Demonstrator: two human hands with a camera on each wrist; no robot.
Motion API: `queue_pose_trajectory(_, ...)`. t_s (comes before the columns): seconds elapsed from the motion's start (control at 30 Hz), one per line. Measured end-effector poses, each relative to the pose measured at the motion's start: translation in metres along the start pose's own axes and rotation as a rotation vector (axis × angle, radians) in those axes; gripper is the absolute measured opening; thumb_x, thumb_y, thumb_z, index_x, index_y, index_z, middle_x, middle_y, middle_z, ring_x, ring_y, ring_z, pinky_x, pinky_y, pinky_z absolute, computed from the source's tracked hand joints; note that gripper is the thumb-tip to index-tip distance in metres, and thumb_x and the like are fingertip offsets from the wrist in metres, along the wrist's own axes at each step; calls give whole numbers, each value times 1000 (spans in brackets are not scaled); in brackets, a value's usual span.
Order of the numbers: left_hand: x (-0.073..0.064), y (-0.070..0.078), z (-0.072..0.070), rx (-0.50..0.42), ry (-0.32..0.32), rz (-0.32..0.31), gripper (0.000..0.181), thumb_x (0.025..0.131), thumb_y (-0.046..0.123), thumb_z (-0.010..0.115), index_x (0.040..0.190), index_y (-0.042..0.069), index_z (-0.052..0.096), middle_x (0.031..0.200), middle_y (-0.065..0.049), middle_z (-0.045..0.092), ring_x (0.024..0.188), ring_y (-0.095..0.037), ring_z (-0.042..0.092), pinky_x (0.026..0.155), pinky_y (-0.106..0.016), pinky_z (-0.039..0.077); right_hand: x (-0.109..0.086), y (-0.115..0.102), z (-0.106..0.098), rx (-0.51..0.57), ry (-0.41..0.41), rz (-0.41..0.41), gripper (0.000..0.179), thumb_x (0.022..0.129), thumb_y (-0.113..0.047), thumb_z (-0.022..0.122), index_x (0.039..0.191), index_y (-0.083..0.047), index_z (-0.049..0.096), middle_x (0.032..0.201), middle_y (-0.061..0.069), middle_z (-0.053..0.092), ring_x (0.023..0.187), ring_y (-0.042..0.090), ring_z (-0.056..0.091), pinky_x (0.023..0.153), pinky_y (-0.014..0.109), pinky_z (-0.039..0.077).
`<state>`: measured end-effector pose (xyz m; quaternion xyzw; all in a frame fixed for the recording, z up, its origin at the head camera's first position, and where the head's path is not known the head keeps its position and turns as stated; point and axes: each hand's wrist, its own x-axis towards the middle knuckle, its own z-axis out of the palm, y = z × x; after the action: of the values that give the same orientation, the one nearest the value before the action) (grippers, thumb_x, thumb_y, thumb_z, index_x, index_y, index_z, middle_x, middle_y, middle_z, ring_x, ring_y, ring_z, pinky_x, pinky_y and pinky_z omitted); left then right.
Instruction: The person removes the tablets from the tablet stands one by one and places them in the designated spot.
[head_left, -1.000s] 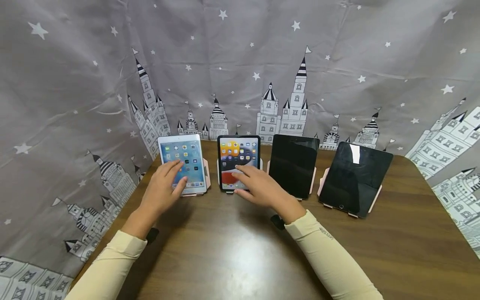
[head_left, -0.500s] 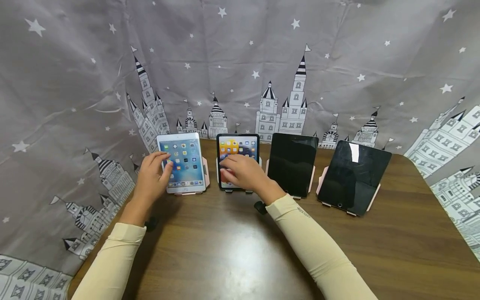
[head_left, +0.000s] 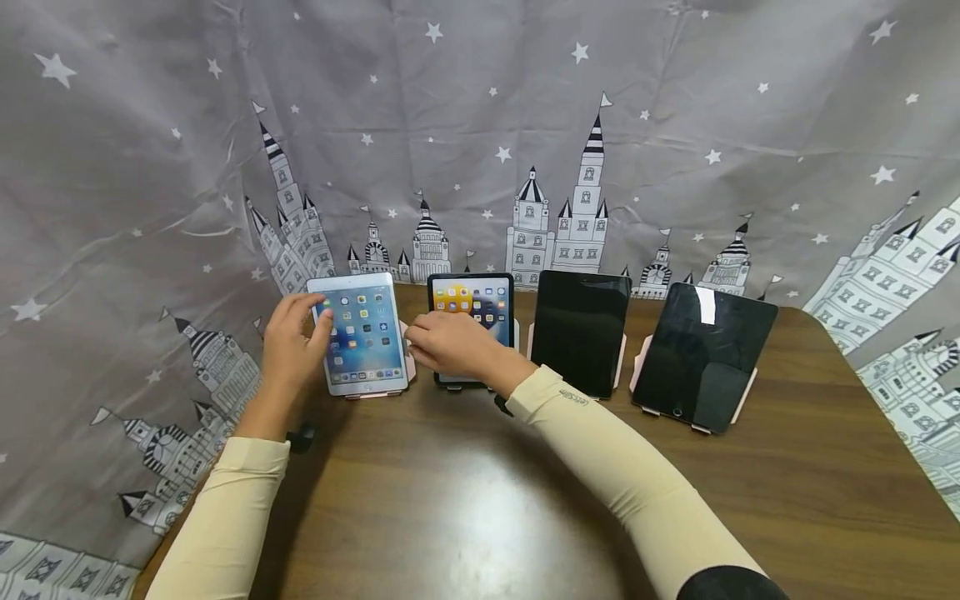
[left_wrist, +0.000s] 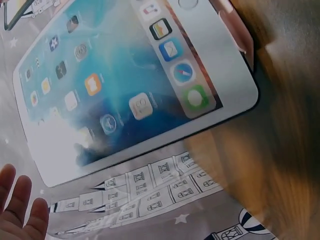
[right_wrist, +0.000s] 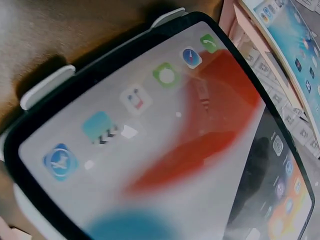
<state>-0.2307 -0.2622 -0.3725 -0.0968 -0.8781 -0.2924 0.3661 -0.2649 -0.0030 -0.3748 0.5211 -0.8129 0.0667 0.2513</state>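
A white-framed tablet (head_left: 363, 342) leans on a pink stand at the left of the row, its screen lit with app icons. My left hand (head_left: 288, 346) is at its left edge, the thumb overlapping the screen in the head view. In the left wrist view, the fingers (left_wrist: 22, 200) show apart from the tablet. A black-framed tablet (head_left: 498, 292) stands to the right, also lit. Across its front reaches my right hand (head_left: 457, 343), its fingertips close to the white tablet's right edge. The right wrist view shows both tablets but no fingers.
Two dark-screened tablets, one upright (head_left: 583, 333) and one tilted (head_left: 705, 358), rest on pink stands farther right. All stand along the back of a brown wooden table (head_left: 480, 500). Behind hangs a grey curtain (head_left: 450, 108) printed with castles and stars.
Both hands have moved left. The left went from in front of the white tablet's screen to its left edge. The right crossed the black-framed tablet toward the white one.
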Motion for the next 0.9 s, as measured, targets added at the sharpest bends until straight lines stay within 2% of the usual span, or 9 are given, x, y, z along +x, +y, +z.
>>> queue_pose_trajectory(0.1, 2, -5, -1, -14, 5, -23, 30, 88, 22, 59, 108, 0, 63, 110, -13, 58, 105, -31, 53, 92, -44, 38, 7, -1, 1, 19, -25, 18, 18, 92, -27, 48, 97, -14, 59, 89, -3, 58, 79, 12, 56, 63, 28, 48)
queue_pose_trajectory(0.27, 7, -10, 0, -21, 2, -36, 29, 89, 21, 58, 107, -1, 63, 109, -15, 58, 102, -31, 53, 88, -45, 39, 19, 2, 7, 74, -68, 94, 20, 94, -29, 47, 99, -14, 60, 88, -4, 55, 74, 9, 53, 56, 25, 45)
queue_pose_trajectory(0.4, 7, -15, 0, -31, 13, -49, 27, 88, 17, 58, 106, -2, 63, 105, -17, 58, 91, -31, 53, 78, -43, 39, 26, 2, 12, 94, -72, 166, 25, 94, -31, 47, 105, -13, 60, 92, -3, 58, 75, 9, 55, 57, 25, 46)
queue_pose_trajectory(0.53, 7, -23, 0, -39, 44, -53, 24, 87, 12, 58, 104, -4, 63, 97, -18, 59, 79, -29, 51, 69, -34, 36, 31, 2, 14, 106, -80, 237, 28, 93, -31, 48, 110, -12, 59, 97, -1, 60, 80, 11, 57, 63, 27, 48)
queue_pose_trajectory(0.63, 6, -29, -1, -47, 54, -78, 24, 87, 12, 59, 104, -4, 64, 95, -17, 59, 79, -27, 52, 69, -26, 36, 35, 2, 16, 114, -103, 252, 29, 93, -32, 47, 111, -12, 59, 99, -1, 60, 80, 11, 56, 63, 27, 48)
queue_pose_trajectory(0.73, 6, -32, 0, -64, 40, -130, 25, 88, 15, 58, 105, -2, 63, 97, -14, 59, 83, -24, 54, 71, -20, 38, 37, 1, 18, 111, -106, 264, 28, 93, -32, 48, 110, -12, 59, 96, -2, 59, 79, 10, 55, 62, 26, 47)
queue_pose_trajectory(0.9, 6, -36, 3, -70, 15, -198, 28, 91, 20, 55, 108, 0, 62, 100, -12, 59, 87, -22, 55, 74, -18, 39, 38, 2, 22, 126, -88, 303, 23, 92, -29, 50, 104, -12, 58, 91, -2, 58, 72, 9, 53, 58, 26, 45)
